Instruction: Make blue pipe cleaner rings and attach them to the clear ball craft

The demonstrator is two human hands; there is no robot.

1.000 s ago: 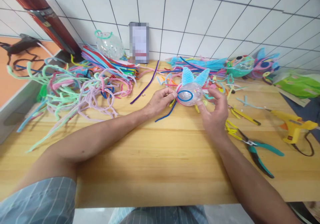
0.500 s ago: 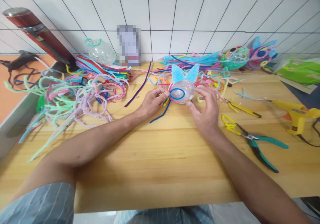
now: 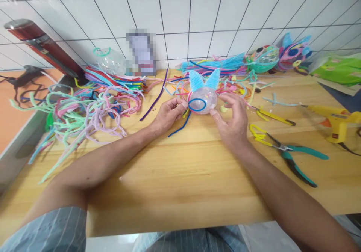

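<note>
In the head view, a clear plastic ball with two light-blue pipe-cleaner ears sits between my hands over the table. My right hand grips its right side, thumb low and fingers above. With thumb and forefinger pinched, my left hand holds a dark-blue pipe cleaner. One end of it is bent into an oval loop in front of the ball; the other hangs down as a straight tail. Whether the loop touches the ball I cannot tell. A pink strand runs along the ball's left edge.
Tangled pipe cleaners cover the left, near a red flask. On the right lie green-handled pliers, a yellow craft knife and a yellow glue gun. Decorated balls and bundled pipe cleaners line the tiled wall.
The camera view has shifted slightly, so the surroundings appear moved. Both hands keep their holds on the ball and the blue pipe cleaner, with little visible change between them.
</note>
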